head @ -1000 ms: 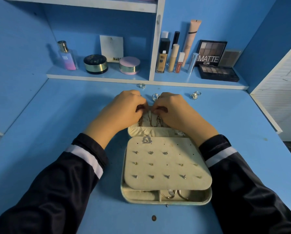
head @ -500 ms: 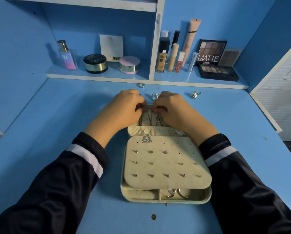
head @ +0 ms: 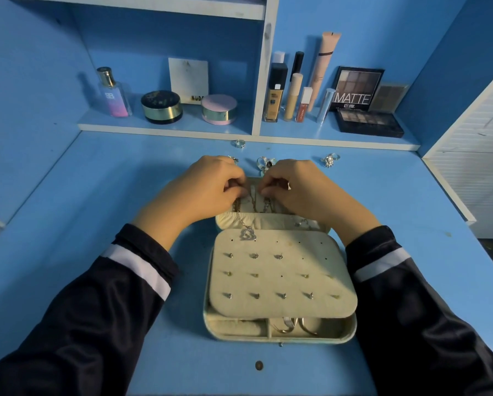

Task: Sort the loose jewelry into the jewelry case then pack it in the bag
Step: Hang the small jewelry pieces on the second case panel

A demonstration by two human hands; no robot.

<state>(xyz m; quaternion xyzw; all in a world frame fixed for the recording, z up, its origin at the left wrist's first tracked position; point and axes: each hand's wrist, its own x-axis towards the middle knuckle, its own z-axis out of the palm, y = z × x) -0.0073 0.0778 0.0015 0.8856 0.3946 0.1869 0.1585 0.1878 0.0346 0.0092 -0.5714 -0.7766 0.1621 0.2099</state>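
Case [head: 282, 340] lies open, mid-desk [head: 96, 195], lid on the far side, tray on the near side. Both hands are over the lid. Left hand [head: 208, 192]: fingers curled, tips pinched together at the upper ends of the chains [head: 254, 203]. Right hand [head: 302, 192]: same posture, tips close to the left's, nearly touching. Which chain each hand has hold of cannot be told, as the fingers cover the spot. The chains hang down the lid lining toward a gathered pocket [head: 271, 221]. One chain runs over the pocket and ends in a heart pendant [head: 248, 234], which rests on the top edge of the panel [head: 291, 264]. The panel lies flat over the tray and carries rows of studs [head: 254, 255], with some holes unfilled. Below the panel's near edge the tray compartments show, with hoops [head: 294, 328] in the right one. Loose rings [head: 329, 160] lie on the desk beyond the hands: one to the far right, one just past the right knuckles, one by the shelf edge and one partly hidden behind the left hand. A small round brown object [head: 258, 365] lies on the desk just in front of the case. Cosmetics [head: 276, 95] stand on the shelf behind. Sleeves are dark with a white band.
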